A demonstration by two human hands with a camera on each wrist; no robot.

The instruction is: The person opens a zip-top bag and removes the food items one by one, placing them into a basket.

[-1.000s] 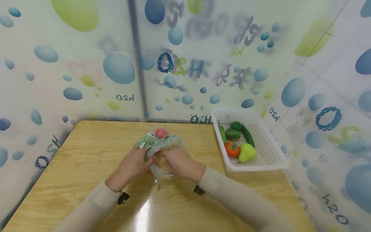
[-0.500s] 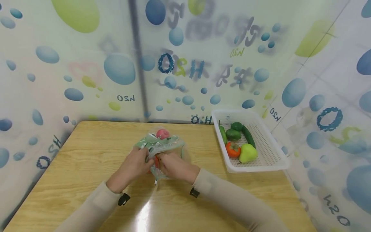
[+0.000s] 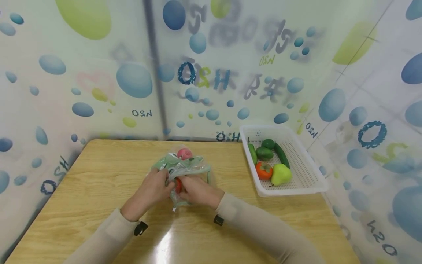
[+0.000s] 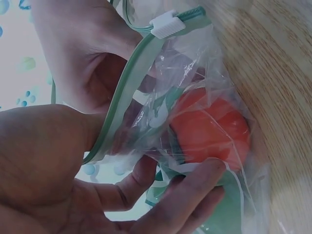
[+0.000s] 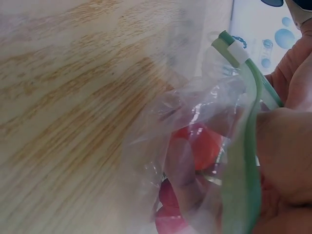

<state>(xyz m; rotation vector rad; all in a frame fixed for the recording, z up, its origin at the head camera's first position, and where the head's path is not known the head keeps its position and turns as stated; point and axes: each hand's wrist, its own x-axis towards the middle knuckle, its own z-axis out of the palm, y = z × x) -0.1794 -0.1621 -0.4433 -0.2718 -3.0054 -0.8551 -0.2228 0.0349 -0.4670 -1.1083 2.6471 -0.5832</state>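
A clear zip bag (image 3: 189, 170) with green print lies on the table between the hands, its mouth apart. My left hand (image 3: 149, 191) pinches the bag's edge, thumb inside and fingers outside in the left wrist view. My right hand (image 3: 200, 191) is inside the bag, its fingers and thumb about a round, red, tomato-like fruit (image 4: 212, 129); the plastic blurs the contact. A finger shows beside this red fruit (image 5: 202, 146) in the right wrist view. Farther back in the bag sits a pinkish-red round fruit (image 3: 184, 153). A white zip slider (image 4: 167, 24) rides on the green seal.
At the back right stands a white plastic basket (image 3: 304, 189). In it lie a persimmon (image 3: 264, 171), a yellow-green pear (image 3: 281, 174), a cucumber (image 3: 281, 154), a green pepper (image 3: 252, 153) and dark green avocado-like fruits (image 3: 265, 153). Patterned walls surround the wooden table (image 3: 108, 172).
My right hand has moved left, deeper into the bag, up to the red fruit. The left hand has kept its hold on the bag's edge. The basket is unchanged.
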